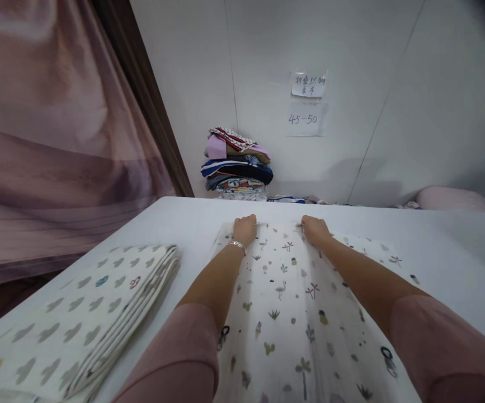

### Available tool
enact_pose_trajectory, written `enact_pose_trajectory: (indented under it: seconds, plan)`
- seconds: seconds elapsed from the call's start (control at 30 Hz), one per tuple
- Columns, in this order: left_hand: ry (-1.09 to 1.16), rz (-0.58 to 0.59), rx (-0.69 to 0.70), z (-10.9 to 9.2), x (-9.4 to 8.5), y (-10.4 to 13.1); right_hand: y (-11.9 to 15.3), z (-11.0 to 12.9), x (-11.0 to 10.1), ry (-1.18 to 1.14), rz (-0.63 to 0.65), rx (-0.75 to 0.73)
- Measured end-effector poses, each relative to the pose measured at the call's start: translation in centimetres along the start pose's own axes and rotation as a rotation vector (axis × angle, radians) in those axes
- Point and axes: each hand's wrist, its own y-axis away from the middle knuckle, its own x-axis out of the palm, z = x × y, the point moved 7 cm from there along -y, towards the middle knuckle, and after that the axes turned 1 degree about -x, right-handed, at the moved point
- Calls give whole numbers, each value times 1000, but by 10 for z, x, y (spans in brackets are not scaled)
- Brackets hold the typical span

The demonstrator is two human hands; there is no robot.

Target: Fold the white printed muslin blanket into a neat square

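A white cloth (282, 313) printed with flamingos, palm trees and cacti lies spread on the white table, running from the near edge toward the far side. My left hand (245, 229) is closed on its far edge, left of the middle. Gripping that same edge farther right is my right hand (315, 230), also closed. Between the two hands the cloth stretches with soft lengthwise folds. Part of the cloth extends to the right, beneath my right forearm. A folded white cloth (78, 313) with grey cloud shapes rests at the left, apart from both hands.
The white table (456, 263) reaches back to a pale wall. Behind its far edge stands a stack of folded fabrics (238, 165). Two handwritten paper notes (305, 118) are fixed to the wall. A pink curtain (57, 140) hangs along the left side.
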Motion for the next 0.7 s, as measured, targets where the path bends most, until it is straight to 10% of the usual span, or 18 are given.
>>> enact_pose_trajectory:
  seconds: [0.3,0.7]
  plan:
    - [57,-77,0,16,8,10,5,-11,10,9,-20,-80]
    - [16,-39,-209,89,-3,49,44,-133,8,40,72,-109]
